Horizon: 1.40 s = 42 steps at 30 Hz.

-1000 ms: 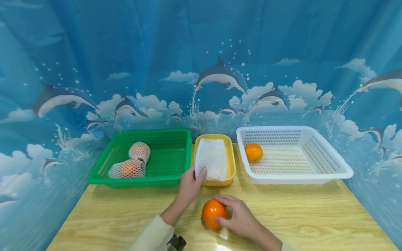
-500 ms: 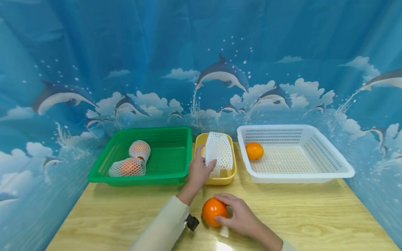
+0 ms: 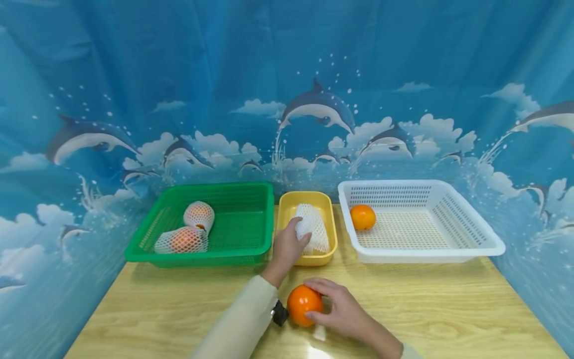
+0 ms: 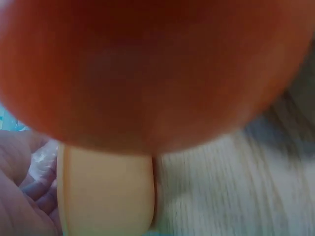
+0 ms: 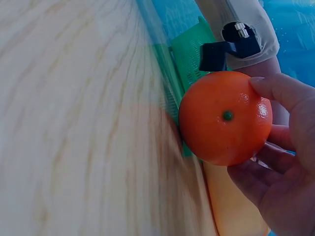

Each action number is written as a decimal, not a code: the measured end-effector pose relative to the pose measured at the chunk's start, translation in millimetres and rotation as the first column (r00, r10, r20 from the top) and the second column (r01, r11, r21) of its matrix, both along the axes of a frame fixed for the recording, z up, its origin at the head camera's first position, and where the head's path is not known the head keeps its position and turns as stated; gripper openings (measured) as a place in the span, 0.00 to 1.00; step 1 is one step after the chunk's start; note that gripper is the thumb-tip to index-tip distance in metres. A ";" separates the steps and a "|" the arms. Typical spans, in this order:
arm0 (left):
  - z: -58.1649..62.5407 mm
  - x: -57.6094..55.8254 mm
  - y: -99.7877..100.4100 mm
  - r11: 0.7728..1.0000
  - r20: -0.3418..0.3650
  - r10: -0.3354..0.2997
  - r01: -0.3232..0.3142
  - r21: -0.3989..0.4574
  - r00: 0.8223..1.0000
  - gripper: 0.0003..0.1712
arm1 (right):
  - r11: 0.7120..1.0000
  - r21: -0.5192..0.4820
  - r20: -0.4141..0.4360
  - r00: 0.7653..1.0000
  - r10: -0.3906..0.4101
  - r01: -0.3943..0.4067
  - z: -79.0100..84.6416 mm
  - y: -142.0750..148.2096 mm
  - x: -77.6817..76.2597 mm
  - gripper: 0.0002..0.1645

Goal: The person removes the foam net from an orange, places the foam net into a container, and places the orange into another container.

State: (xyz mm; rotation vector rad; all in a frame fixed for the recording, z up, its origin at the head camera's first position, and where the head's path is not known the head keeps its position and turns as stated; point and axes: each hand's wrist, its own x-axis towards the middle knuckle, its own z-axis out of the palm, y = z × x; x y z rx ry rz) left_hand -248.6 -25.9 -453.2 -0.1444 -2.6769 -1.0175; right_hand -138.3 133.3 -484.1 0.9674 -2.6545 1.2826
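My left hand (image 3: 287,247) reaches into the yellow tray (image 3: 293,199) and pinches a white foam fruit net (image 3: 316,232) between thumb and fingers. In the left wrist view, part of that hand (image 4: 22,191) shows at the left edge, with some of the net beside its curled fingers. My right hand (image 3: 341,309) grips an orange (image 3: 301,306) at the front of the table. The right wrist view shows thumb and fingers around one side of this orange (image 5: 216,128), its green stem spot facing the camera. A large blurred orange surface (image 4: 147,73) fills the upper left wrist view.
A green basket (image 3: 244,257) at the left holds two oranges (image 3: 185,240) in foam nets. At the right, a white basket (image 3: 430,254) has a bare orange (image 3: 362,217) inside. Behind the wooden table (image 3: 157,309) hangs a blue dolphin curtain (image 3: 224,75).
My left hand has moved forward and right, lowering the foam net into the yellow tray. The right hand stays on the orange, nearly still.
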 end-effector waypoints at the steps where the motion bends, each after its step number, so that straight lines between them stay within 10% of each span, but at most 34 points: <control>1: -0.4 0.6 0.1 1.000 0.020 -0.002 0.003 -0.024 1.000 0.27 | 1.000 0.000 0.000 1.000 0.000 0.000 0.1 0.1 0.1 0.34; 11: 1.9 2.4 4.1 0.965 0.121 -0.025 0.056 -0.257 0.992 0.28 | 1.000 -0.018 -0.002 1.000 0.004 -0.004 -1.7 0.5 -0.3 0.34; 19: -1.6 1.0 5.2 0.918 0.015 -0.123 0.119 -0.379 0.992 0.22 | 1.000 -0.026 -0.008 1.000 0.011 -0.011 -2.1 0.8 -0.3 0.34; 27: 7.1 7.6 3.1 0.816 0.187 -0.266 0.324 -0.478 0.946 0.22 | 1.000 -0.018 0.019 1.000 0.014 -0.014 -1.5 1.8 -1.7 0.34; 34: 8.3 6.7 1.0 0.798 0.385 -0.322 0.467 -0.380 0.865 0.24 | 0.999 -0.030 0.020 0.999 0.026 -0.025 -4.2 3.9 -2.0 0.34; 42: 1.3 1.2 2.0 0.789 0.435 -0.296 0.475 -0.390 0.850 0.26 | 0.999 -0.047 0.017 0.999 0.029 -0.028 -6.4 6.2 -2.0 0.34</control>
